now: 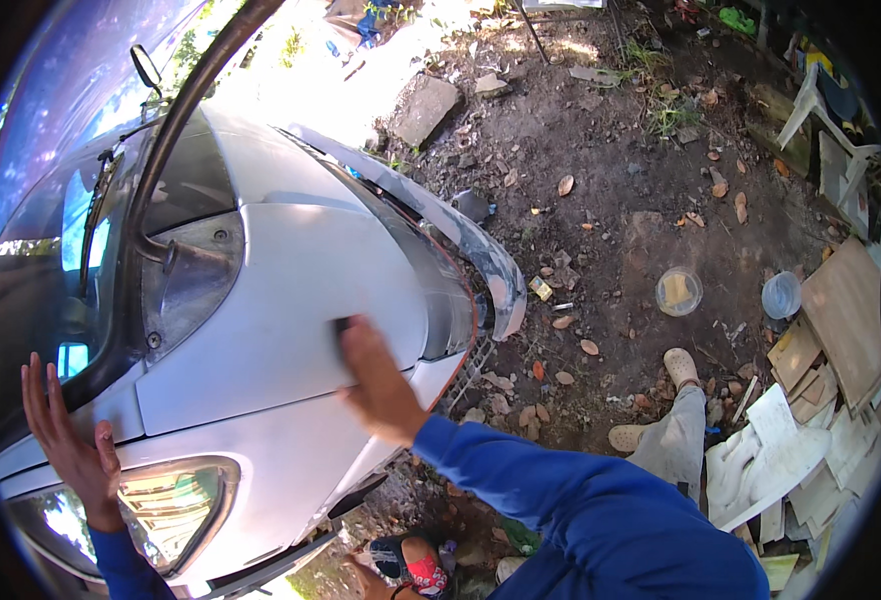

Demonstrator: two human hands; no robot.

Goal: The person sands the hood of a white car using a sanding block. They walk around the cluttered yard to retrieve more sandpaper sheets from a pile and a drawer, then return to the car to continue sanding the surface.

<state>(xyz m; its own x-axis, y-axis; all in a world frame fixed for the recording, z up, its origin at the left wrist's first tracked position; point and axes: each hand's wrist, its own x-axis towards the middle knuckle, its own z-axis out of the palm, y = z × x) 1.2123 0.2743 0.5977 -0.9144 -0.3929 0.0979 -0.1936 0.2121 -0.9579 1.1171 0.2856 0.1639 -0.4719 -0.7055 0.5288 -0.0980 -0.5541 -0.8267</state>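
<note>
My right hand (376, 385) is over the pale silver body panel (301, 270) of a vehicle, blurred by motion. Its fingers are closed on a small dark block (341, 335) pressed to the panel; the exact kind cannot be made out. My left hand (76, 435) is open, with fingers stretched out and thumb apart. It lies by the lower corner of the windscreen (36, 280), above a rounded glass pane (171, 505) with a dark rim. Whether its palm touches the body is hidden.
A black mirror arm (176, 125) rises from the panel's left. A patchy grey bumper (471, 255) curves beyond the panel. On the dirt stand a clear tub (679, 291) with a yellow sponge and a bluish bucket (781, 295). Boards (841, 310) lie right. Another person's hand (366, 580) shows below.
</note>
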